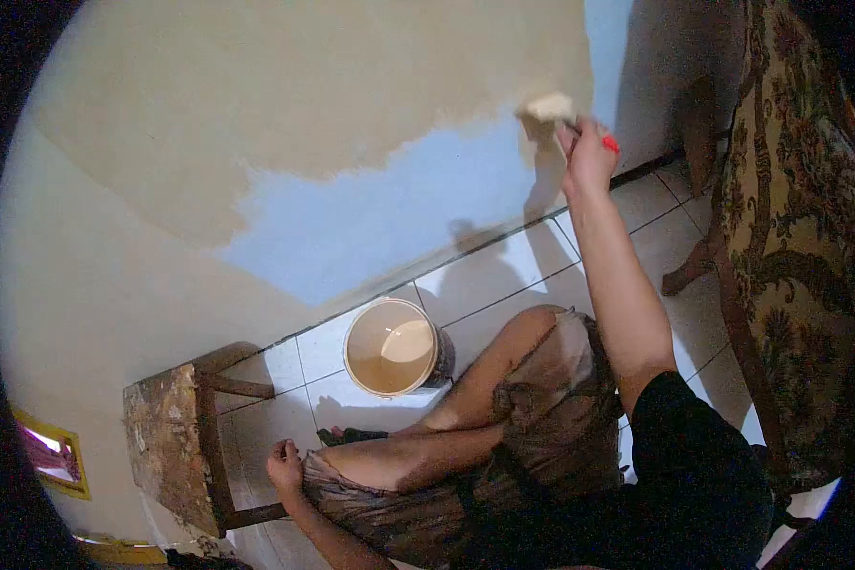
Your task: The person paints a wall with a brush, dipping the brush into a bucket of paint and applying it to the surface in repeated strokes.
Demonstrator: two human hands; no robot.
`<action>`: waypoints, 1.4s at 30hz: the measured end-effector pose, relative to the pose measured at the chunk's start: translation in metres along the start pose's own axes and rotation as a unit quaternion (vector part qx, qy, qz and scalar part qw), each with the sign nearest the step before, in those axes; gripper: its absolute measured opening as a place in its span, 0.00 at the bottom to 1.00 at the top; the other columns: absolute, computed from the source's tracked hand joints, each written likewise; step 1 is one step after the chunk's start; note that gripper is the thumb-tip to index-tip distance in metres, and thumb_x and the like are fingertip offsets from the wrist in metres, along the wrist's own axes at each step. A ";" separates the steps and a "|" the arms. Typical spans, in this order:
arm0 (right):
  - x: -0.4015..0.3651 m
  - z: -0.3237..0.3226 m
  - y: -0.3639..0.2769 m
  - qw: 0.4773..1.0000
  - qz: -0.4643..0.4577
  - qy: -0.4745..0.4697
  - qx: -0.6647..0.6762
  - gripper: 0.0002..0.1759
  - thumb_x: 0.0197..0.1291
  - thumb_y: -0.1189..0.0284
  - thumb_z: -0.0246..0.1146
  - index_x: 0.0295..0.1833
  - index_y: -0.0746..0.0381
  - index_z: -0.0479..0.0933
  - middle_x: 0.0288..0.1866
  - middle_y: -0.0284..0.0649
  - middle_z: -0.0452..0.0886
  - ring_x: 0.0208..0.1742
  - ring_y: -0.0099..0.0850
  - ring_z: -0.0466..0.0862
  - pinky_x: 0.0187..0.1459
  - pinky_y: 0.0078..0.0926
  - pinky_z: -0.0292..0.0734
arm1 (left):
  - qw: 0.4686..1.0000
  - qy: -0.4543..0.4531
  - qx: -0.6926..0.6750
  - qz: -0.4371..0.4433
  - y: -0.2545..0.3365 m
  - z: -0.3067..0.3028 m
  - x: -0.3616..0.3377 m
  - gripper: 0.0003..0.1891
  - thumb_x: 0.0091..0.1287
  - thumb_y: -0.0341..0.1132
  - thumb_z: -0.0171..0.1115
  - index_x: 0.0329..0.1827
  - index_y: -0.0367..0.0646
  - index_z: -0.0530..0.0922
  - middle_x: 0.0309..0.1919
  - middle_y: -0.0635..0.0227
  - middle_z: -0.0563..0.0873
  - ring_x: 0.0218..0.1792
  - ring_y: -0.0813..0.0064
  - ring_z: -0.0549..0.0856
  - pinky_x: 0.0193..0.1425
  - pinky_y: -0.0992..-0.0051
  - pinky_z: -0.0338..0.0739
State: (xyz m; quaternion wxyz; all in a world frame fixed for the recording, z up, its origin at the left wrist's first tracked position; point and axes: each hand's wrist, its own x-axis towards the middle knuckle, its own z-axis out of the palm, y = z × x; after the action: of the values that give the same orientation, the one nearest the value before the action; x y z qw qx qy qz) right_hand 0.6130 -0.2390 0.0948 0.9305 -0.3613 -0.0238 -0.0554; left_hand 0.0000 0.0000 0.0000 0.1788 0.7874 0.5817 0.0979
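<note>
My right hand [591, 157] is closed around a paintbrush, whose red handle end [611, 143] sticks out past the fingers. The pale, paint-covered brush head [549, 106] is at the wall [351, 85], beside the border between beige paint and a light blue patch [370, 218]. My left hand [285, 465] is beside my knee, near the wooden stool, its fingers curled in with nothing visible in them. A round bucket [351, 366] with cream paint [408, 342] in the bottom stands on the floor between my legs and the wall.
A worn, paint-spotted wooden stool [166, 446] stands at the left. On the right is a chair with patterned upholstery [788, 218], its wooden leg [684, 271] reaching toward the wall. White tiles [489, 271] cover the floor. A yellow-framed window [57, 454] shows at far left.
</note>
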 end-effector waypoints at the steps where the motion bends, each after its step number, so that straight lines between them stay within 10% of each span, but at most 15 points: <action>1: -0.001 0.012 -0.015 0.999 -0.012 0.001 0.032 0.18 0.57 0.77 0.53 0.52 0.71 0.61 0.45 0.48 0.74 0.44 0.39 0.79 0.38 0.24 0.80 | 0.999 0.012 -0.048 -0.014 0.004 0.003 -0.002 0.16 0.60 0.43 0.56 0.42 0.40 0.78 0.32 0.60 0.82 0.30 0.65 0.81 0.36 0.68 0.75; 14: -0.034 -0.125 0.094 0.989 0.105 0.105 -0.019 0.10 0.59 0.72 0.54 0.44 0.64 0.67 0.40 0.42 0.75 0.39 0.31 0.78 0.39 0.24 0.78 | 0.983 0.103 -0.151 0.002 -0.008 0.008 -0.004 0.31 0.64 0.38 0.53 0.66 0.42 0.50 0.24 0.61 0.80 0.23 0.75 0.78 0.27 0.74 0.73; 24: -0.002 -0.100 0.098 0.981 0.111 0.156 -0.007 0.04 0.55 0.74 0.55 0.28 0.61 0.69 0.24 0.34 0.73 0.21 0.23 0.73 0.22 0.16 0.70 | 0.986 0.080 -0.145 -0.032 -0.013 0.006 -0.003 0.32 0.63 0.38 0.54 0.66 0.41 0.50 0.23 0.62 0.80 0.22 0.76 0.78 0.28 0.74 0.72; 33: -0.026 -0.075 0.036 0.992 0.022 0.022 0.120 0.08 0.57 0.76 0.54 0.42 0.62 0.64 0.41 0.43 0.73 0.43 0.37 0.78 0.47 0.30 0.77 | 0.988 0.031 -0.147 -0.048 -0.004 0.003 -0.002 0.22 0.62 0.38 0.54 0.57 0.37 0.65 0.28 0.58 0.81 0.25 0.74 0.79 0.29 0.73 0.73; 42: -0.040 -0.198 0.137 0.976 0.129 0.156 -0.080 0.03 0.56 0.78 0.53 0.36 0.62 0.66 0.25 0.37 0.73 0.22 0.26 0.74 0.22 0.21 0.70 | 0.994 0.031 -0.087 -0.059 0.005 0.000 -0.002 0.16 0.63 0.36 0.52 0.50 0.35 0.71 0.27 0.60 0.81 0.26 0.72 0.79 0.32 0.71 0.74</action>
State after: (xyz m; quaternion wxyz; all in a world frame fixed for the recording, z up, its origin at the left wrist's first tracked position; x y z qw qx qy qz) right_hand 0.5907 -0.2688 -0.1467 0.8899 -0.4219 0.1731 0.0082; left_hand 0.0039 -0.0035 0.0024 0.2341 0.7296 0.6219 0.1618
